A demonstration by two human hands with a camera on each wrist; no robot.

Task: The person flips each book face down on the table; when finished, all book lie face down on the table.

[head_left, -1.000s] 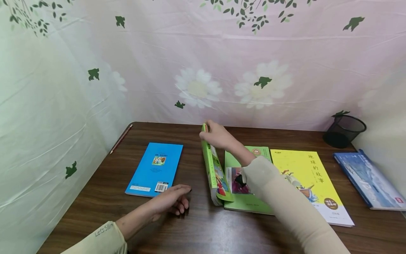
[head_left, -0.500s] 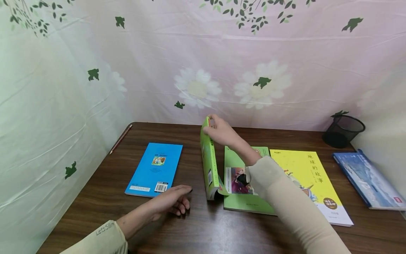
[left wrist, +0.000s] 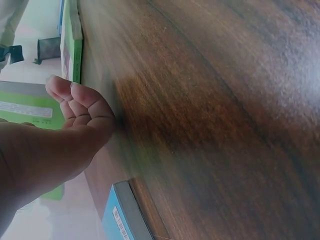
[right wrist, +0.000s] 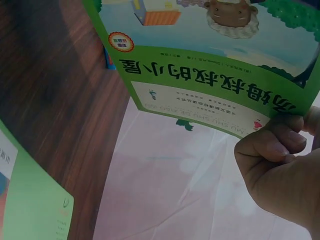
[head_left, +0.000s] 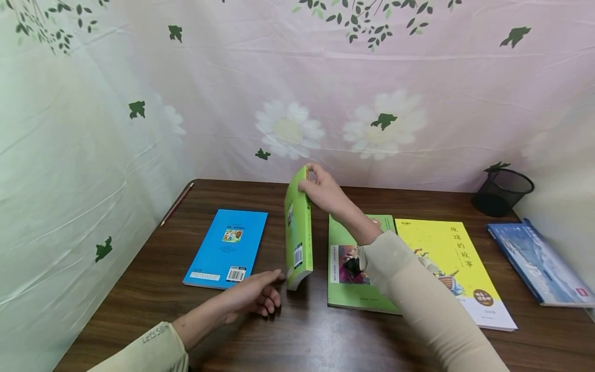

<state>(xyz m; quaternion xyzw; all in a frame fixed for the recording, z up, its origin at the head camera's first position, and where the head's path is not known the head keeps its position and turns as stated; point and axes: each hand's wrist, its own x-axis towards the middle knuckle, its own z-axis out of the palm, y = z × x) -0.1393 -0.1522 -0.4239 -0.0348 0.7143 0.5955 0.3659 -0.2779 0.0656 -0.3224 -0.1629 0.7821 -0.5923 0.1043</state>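
My right hand (head_left: 323,191) grips a green book (head_left: 297,232) by its top end and holds it on edge, spine and back cover showing in the head view. Its illustrated front cover faces the right wrist camera, with my curled fingers (right wrist: 275,142) at the title end. Low by the book's bottom corner, my left hand (head_left: 253,294) rests with loosely curled fingers and holds nothing; its thumb tip is right at that corner. A blue book (head_left: 228,248) lies flat to the left. A second green book (head_left: 362,297), partly hidden by my right arm, lies to the right.
Farther right lie a yellow book (head_left: 437,235) and a blue-and-white book (head_left: 541,263). A black mesh pen holder (head_left: 504,194) stands at the back right corner. A pencil (head_left: 177,204) lies along the left edge of the wooden table (head_left: 321,341). Printed cloth hangs behind.
The green book in my right hand has risen and swung left, away from the second green book; its loose cover has closed and its back now shows. The left hand has barely moved.
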